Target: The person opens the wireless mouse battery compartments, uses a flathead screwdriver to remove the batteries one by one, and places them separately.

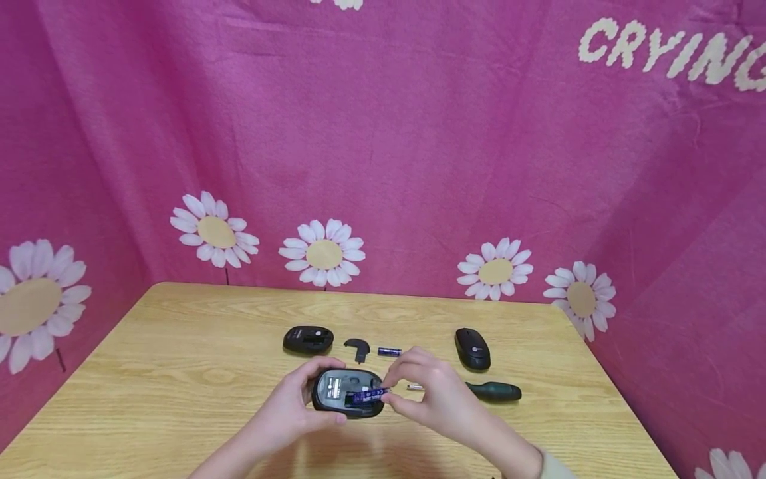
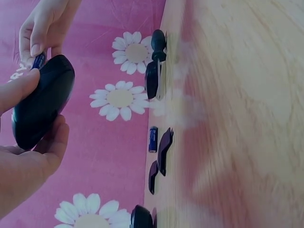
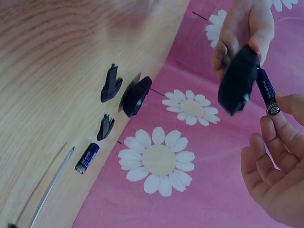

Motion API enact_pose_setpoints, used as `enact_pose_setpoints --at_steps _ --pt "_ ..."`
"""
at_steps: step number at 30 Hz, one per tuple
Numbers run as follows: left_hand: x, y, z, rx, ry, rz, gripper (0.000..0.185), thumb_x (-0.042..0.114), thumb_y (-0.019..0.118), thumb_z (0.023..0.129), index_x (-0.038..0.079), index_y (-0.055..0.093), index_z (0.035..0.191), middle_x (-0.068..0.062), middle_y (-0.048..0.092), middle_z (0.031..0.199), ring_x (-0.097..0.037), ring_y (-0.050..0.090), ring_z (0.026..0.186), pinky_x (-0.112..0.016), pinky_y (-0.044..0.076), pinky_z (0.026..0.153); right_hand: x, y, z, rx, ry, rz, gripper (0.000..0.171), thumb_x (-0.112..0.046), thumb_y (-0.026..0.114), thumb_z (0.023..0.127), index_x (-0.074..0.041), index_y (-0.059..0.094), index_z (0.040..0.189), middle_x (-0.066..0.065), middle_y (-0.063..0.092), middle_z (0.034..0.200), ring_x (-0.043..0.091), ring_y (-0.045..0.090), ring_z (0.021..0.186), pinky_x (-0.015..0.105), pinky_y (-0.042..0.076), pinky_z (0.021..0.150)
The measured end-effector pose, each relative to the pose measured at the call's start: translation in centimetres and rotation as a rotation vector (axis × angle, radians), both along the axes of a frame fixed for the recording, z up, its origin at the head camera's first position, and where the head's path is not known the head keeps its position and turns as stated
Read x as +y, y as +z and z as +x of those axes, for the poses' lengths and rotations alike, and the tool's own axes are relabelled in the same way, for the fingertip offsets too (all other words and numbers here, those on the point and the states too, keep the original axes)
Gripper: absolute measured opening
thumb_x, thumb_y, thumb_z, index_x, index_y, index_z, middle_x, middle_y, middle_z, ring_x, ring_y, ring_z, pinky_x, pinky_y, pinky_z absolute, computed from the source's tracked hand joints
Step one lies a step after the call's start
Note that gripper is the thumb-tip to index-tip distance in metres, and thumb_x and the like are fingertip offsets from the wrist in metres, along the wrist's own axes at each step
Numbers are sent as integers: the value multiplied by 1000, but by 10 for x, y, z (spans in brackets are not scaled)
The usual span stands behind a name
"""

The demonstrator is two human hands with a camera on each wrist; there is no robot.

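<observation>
My left hand (image 1: pixel 299 399) grips a black computer mouse (image 1: pixel 328 398), its underside turned up and the battery bay uncovered. Between the thumb and fingers of my right hand (image 1: pixel 433 396) is a blue battery (image 1: pixel 368 396). The battery lies at a slant over the bay, its far end at the bay and its near end in my fingertips. In the right wrist view, the held battery (image 3: pixel 267 91) stands out from the side of the mouse (image 3: pixel 239 80). How deep its inner end sits is hidden.
Behind the hands lie another overturned mouse (image 1: pixel 297 340), a dark curved cover (image 1: pixel 361 346) and a second blue battery (image 1: pixel 389 352). Another dark cover piece (image 3: pixel 111 85) shows in the right wrist view. A black mouse (image 1: pixel 473 350) and a green-handled screwdriver (image 1: pixel 497 392) lie to the right.
</observation>
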State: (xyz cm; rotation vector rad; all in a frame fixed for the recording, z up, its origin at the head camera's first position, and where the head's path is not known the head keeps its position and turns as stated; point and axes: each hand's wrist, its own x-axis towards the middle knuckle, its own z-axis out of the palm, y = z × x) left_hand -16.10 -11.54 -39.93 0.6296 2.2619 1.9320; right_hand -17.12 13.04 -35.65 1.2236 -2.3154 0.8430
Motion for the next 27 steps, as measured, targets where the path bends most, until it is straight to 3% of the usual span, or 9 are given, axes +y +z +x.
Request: enact_pose_setpoints --at_steps 11,15,20,27 --pt "-21 0 -7 -4 69 -64 69 9 85 64 2 50 123 -19 55 121 -26 59 108 -18 46 90 13 -10 -14 -51 -94 -56 12 -13 79 75 -15 69 82 -10 64 84 4 57 81 25 53 67" --pt "-31 -4 -13 -11 116 -116 69 10 86 63 3 51 123 -17 57 120 -24 59 106 -19 46 89 16 -20 -19 -59 -135 -43 11 -13 79 75 -15 70 81 -10 64 82 4 56 79 25 52 64" --pt "-38 -11 -20 -12 180 -170 67 5 85 62 4 53 121 -15 60 117 -23 59 103 -21 47 86 20 -30 -23 -133 -203 -6 9 -13 78 75 -14 72 81 -9 65 81 5 56 78 21 49 62" --pt "-47 -21 -28 -26 228 -226 70 3 86 60 2 54 122 -15 62 115 -21 60 100 -29 47 86 23 -48 -32 -201 -253 20 8 -13 79 75 -15 72 80 -8 65 78 11 59 75 20 47 61"
